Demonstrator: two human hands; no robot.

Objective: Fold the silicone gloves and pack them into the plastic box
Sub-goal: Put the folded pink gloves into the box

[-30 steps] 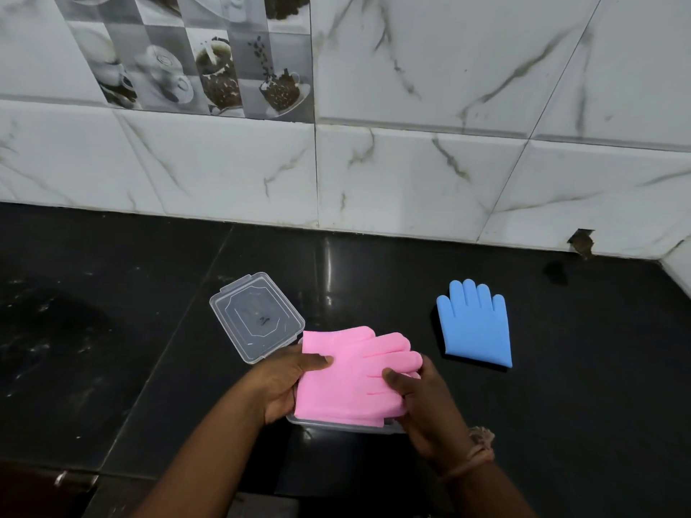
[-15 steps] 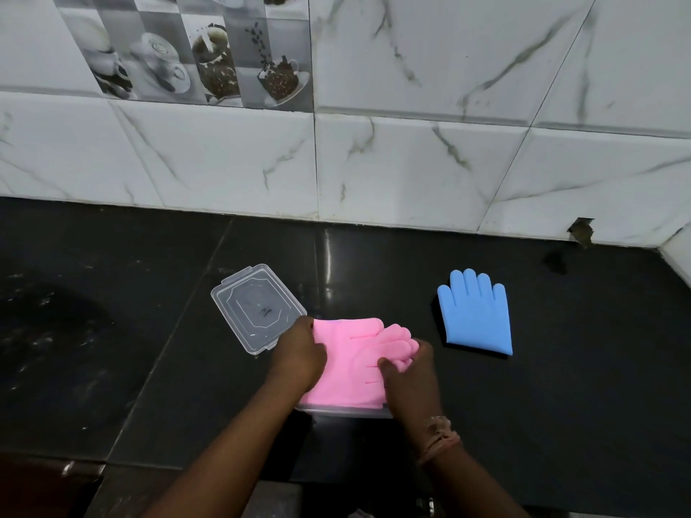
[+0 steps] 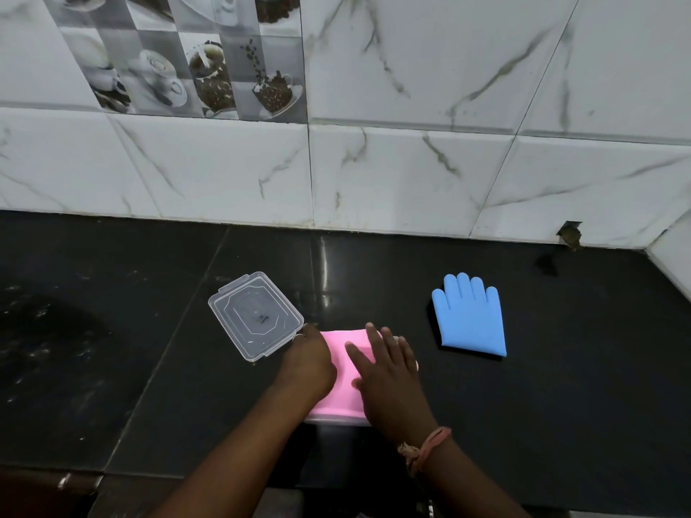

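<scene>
Low in the middle of the frame we see the pink silicone glove (image 3: 346, 372) lying in the clear plastic box (image 3: 338, 420), whose near edge shows just below it. Our left hand (image 3: 312, 362) rests on the glove's left part, our right hand (image 3: 389, 375) on its right part. The clear rectangular plastic lid (image 3: 256, 315) lies on the black stone countertop (image 3: 561, 405) just up and left of the box. The blue silicone glove (image 3: 471, 317) lies flat to the right, apart from the box. The marble-patterned tiled wall (image 3: 411, 162) stands behind everything.
</scene>
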